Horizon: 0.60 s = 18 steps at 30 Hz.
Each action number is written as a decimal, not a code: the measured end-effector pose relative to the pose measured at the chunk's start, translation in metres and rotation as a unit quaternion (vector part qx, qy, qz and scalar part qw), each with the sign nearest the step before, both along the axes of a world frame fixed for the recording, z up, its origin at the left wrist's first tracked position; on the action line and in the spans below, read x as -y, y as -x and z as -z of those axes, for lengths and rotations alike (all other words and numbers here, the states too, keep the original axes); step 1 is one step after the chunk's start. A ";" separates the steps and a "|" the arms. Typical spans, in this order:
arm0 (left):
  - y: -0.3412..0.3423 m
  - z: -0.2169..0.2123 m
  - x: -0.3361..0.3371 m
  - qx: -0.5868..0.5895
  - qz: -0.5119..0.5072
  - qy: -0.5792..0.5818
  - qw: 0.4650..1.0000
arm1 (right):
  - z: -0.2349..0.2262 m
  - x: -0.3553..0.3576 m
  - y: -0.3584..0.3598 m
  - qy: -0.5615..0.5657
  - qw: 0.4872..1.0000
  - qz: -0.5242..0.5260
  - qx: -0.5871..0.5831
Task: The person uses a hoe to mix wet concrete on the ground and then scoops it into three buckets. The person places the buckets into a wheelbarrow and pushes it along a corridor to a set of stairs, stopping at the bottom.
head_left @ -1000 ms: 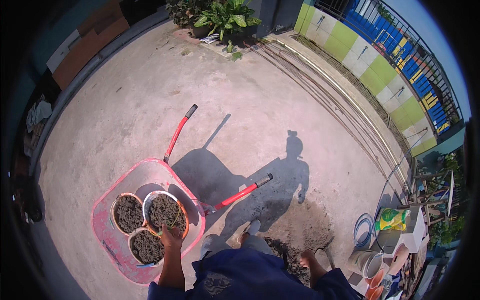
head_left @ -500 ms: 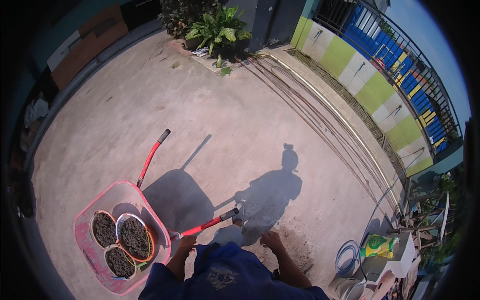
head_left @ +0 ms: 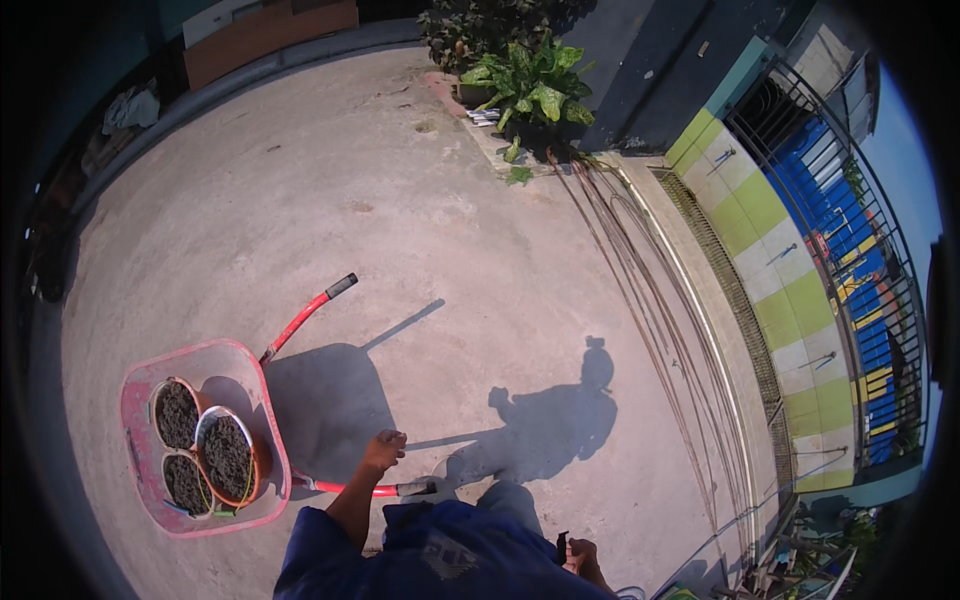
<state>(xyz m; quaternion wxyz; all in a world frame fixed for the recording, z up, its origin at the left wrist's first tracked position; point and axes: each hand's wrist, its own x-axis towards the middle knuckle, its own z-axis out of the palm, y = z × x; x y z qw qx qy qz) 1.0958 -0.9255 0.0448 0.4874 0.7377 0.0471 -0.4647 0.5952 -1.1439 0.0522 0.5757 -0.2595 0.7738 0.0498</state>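
As I look down at a sunlit concrete yard point(head_left: 330, 190), a red wheelbarrow point(head_left: 215, 360) stands to my left, its long axis running sideways across my view: the pinkish, scuffed tray lies at the left, and both handles point right. The farther handle point(head_left: 298, 327) slants up and away to a dark grip; the nearer handle point(head_left: 370, 490) runs almost level toward my legs, ending in a similar dark grip. My bare left hand point(head_left: 383, 450) is just beyond that nearer handle, its forearm crossing over the bar; the fingers are loosely curled, with concrete visible between hand and handle, and I cannot tell whether the fingertips meet. My right hand point(head_left: 580, 552) is low beside my blue shirt point(head_left: 440, 550), partly hidden, so I cannot tell how its fingers stand. Three round buckets are clustered upright in the tray, each filled with dark grey, lumpy mix. An orange bucket point(head_left: 203, 403) sits farthest from me; a white-rimmed orange bucket point(head_left: 264, 465) is closest to the handles; a pale-rimmed bucket point(head_left: 164, 482) sits at the near left. Shadows of the wheelbarrow and of me stretch over the concrete, while long thin rods point(head_left: 650, 280) lie toward a green-and-white tiled wall point(head_left: 765, 260) at right.
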 end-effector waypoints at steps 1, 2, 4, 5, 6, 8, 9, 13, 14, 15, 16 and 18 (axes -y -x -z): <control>-0.001 0.006 -0.004 0.004 -0.034 -0.005 0.999 | 0.003 0.015 -0.008 -0.011 0.999 -0.046 0.008; -0.001 0.021 -0.010 0.007 -0.064 -0.009 0.998 | -0.001 0.032 -0.024 -0.017 0.993 -0.114 0.020; 0.013 0.044 -0.027 -0.004 -0.140 -0.031 0.990 | -0.010 0.069 -0.055 -0.011 0.962 -0.270 0.046; 0.020 0.053 -0.032 -0.015 -0.185 -0.046 0.982 | -0.014 0.091 -0.069 0.001 0.937 -0.344 0.059; 0.029 0.063 -0.049 -0.036 -0.206 -0.095 0.973 | -0.014 0.115 -0.085 0.012 0.908 -0.412 0.075; 0.057 0.079 -0.064 -0.070 -0.272 -0.153 0.948 | -0.016 0.171 -0.117 0.038 0.889 -0.446 0.094; 0.079 0.080 -0.075 -0.083 -0.315 -0.177 0.929 | -0.017 0.199 -0.134 0.046 0.903 -0.416 0.095; 0.154 0.047 -0.055 -0.130 -0.398 -0.156 0.895 | 0.000 0.303 -0.188 0.113 0.943 -0.293 0.112; 0.161 0.031 -0.033 -0.122 -0.384 -0.135 0.905 | 0.013 0.337 -0.192 0.103 0.946 -0.282 0.122; 0.169 0.013 -0.012 -0.114 -0.371 -0.115 0.914 | 0.028 0.364 -0.202 0.090 0.949 -0.271 0.130; 0.179 0.004 -0.002 -0.106 -0.352 -0.103 0.924 | 0.040 0.381 -0.219 0.078 0.956 -0.250 0.132; 0.188 0.008 0.015 -0.093 -0.316 -0.086 0.940 | 0.049 0.407 -0.249 0.066 0.968 -0.202 0.131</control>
